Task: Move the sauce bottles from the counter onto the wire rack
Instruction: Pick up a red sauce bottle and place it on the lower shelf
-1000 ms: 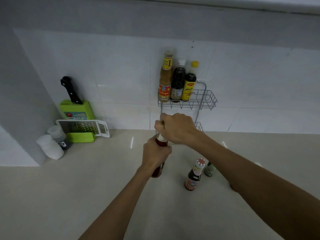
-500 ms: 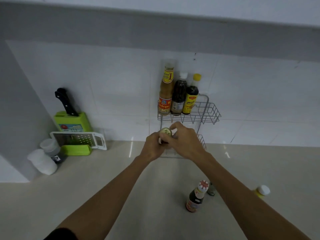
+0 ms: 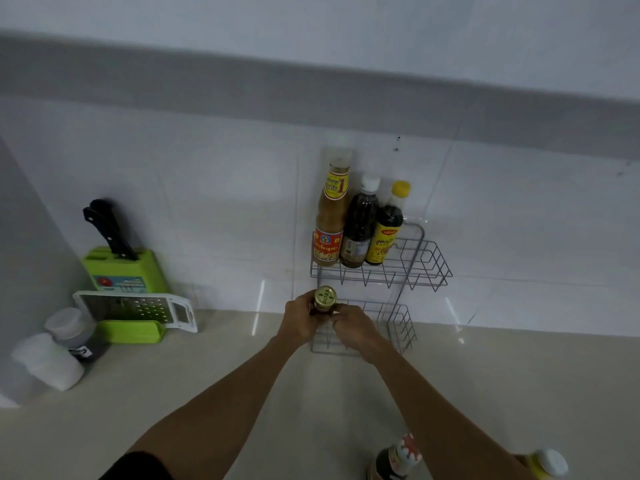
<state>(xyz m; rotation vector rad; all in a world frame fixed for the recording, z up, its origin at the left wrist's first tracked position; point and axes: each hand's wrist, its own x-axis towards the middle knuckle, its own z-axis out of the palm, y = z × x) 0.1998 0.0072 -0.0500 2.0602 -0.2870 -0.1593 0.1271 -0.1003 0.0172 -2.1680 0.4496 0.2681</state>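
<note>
Both hands' (image 3: 301,323) (image 3: 353,327) grip holds gold-capped glass bottle (image 3: 324,300) at wire rack (image 3: 415,271).

Upper rack tier (image 3: 429,268): three sauce bottles (image 3: 356,230), left side.
Lower tier: my bottle (image 3: 324,300), left end.
Far left: knife block (image 3: 128,268).

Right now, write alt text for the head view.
Both hands, left hand and right hand, hold a gold-capped bottle at the lower tier of a wire rack. Three sauce bottles stand on its upper tier; two more bottles wait on the counter.
</note>
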